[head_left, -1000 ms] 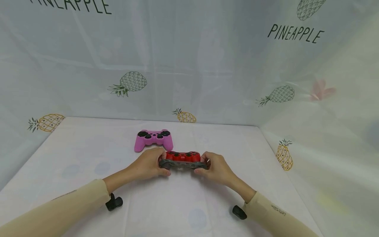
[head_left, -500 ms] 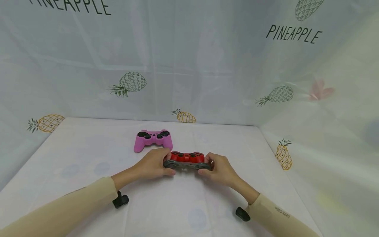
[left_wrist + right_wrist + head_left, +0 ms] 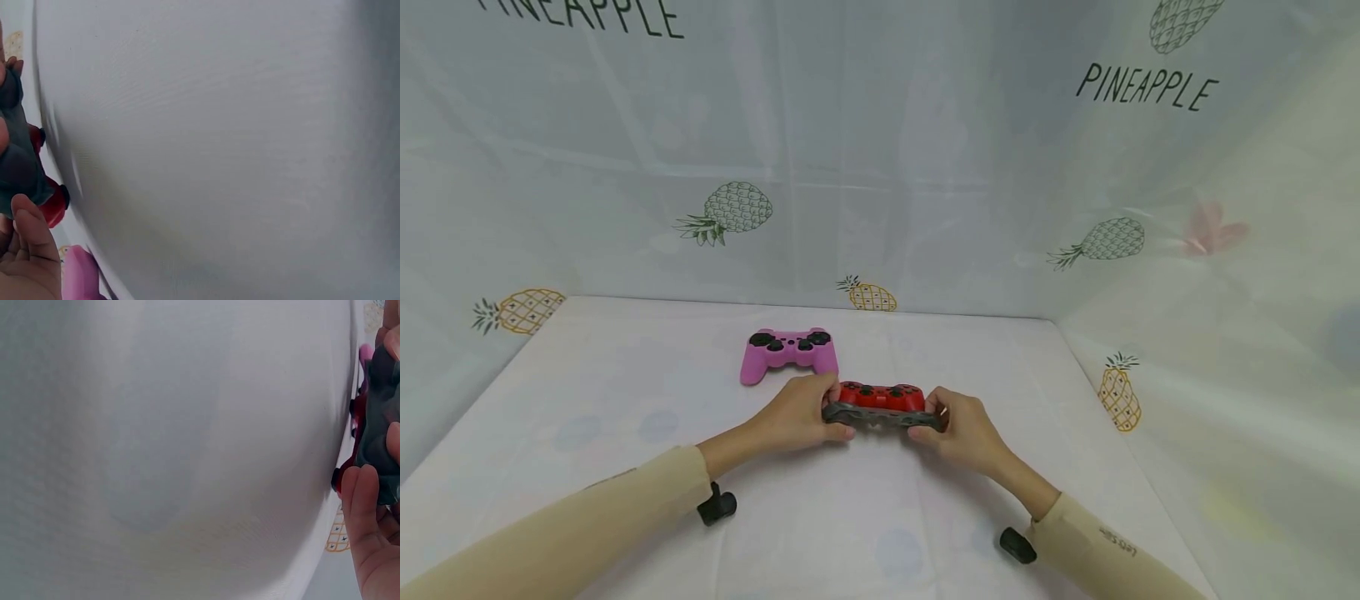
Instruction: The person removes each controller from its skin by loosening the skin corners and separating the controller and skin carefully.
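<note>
My left hand (image 3: 801, 414) grips the left end of a dark grey-green game controller (image 3: 883, 417), thumb on the near side. At the other end, my right hand (image 3: 964, 427) pinches it between thumb and curled fingers. Directly behind it is a red game controller (image 3: 880, 396) with black buttons; whether the fingers also touch the red one is hidden. Rounded lumps show on the dark controller (image 3: 19, 165) in the left wrist view, and red parts (image 3: 359, 409) peek out behind it in the right wrist view.
A pink game controller (image 3: 778, 354) with black buttons lies farther back, just beyond my left hand. The white cloth-covered table (image 3: 820, 525) meets a pale pineapple-print curtain (image 3: 880, 225) behind and at the sides.
Both hands have moved a little to the right, and the dark grey-green and red controllers have shifted with them. The pink controller stays where it was.
</note>
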Demonstrator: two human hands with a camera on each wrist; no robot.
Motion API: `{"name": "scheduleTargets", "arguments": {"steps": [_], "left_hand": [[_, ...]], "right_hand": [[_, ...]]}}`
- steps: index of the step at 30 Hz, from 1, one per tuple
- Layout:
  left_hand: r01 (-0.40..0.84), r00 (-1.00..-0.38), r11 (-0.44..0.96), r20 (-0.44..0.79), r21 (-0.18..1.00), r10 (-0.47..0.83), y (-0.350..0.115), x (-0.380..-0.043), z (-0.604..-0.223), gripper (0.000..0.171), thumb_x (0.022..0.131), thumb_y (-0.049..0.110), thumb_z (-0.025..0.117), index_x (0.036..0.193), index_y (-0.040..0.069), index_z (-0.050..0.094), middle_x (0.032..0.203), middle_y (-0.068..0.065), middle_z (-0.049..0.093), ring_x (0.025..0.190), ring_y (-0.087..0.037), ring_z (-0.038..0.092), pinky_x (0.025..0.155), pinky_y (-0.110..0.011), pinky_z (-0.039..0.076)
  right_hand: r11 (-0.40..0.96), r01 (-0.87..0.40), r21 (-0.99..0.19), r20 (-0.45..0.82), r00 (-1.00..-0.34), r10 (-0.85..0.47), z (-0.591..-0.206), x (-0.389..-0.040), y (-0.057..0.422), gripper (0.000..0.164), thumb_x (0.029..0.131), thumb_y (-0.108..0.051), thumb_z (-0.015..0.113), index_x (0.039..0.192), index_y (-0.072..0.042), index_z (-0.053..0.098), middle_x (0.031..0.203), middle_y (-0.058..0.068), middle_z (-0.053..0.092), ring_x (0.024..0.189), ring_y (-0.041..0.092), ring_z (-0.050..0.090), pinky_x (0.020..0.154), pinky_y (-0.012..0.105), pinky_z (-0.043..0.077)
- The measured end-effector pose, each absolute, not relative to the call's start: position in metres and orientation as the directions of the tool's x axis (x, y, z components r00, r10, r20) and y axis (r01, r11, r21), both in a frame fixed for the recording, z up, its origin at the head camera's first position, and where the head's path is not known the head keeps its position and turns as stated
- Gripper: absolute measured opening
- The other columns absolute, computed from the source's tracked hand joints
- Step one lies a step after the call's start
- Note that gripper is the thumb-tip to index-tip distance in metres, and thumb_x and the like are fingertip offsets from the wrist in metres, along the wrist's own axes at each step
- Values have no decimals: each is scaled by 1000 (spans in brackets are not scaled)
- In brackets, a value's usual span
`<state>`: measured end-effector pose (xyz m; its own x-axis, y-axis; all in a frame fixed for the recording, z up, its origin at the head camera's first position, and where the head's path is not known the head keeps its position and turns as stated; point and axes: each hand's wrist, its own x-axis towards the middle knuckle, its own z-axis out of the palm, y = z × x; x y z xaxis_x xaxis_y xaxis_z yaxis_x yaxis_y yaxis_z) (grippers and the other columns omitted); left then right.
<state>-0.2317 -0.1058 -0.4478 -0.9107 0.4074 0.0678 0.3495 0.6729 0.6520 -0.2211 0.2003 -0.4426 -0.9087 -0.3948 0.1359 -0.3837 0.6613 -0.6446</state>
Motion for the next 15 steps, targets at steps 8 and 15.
{"name": "scheduleTargets", "arguments": {"steps": [8,15], "left_hand": [[315,-930,682,68,660,362,-103,-231,-452,50,78,39,97,90,17,53,72,2,46,70,-13,47,63,-30,34],[152,-964,574,-8,805,267,-106,-234,-451,59,73,30,101,108,12,57,81,-2,60,66,-16,59,65,-32,48]], "right_hand": [[663,-393,-637,145,-906,-398,-446,-221,200,33,87,-18,90,90,-13,58,74,-6,57,64,8,56,59,24,48],[663,-354,-659,115,-920,-376,-440,-223,199,31,89,-21,88,93,-14,59,74,-6,58,70,13,60,60,26,49]]}}
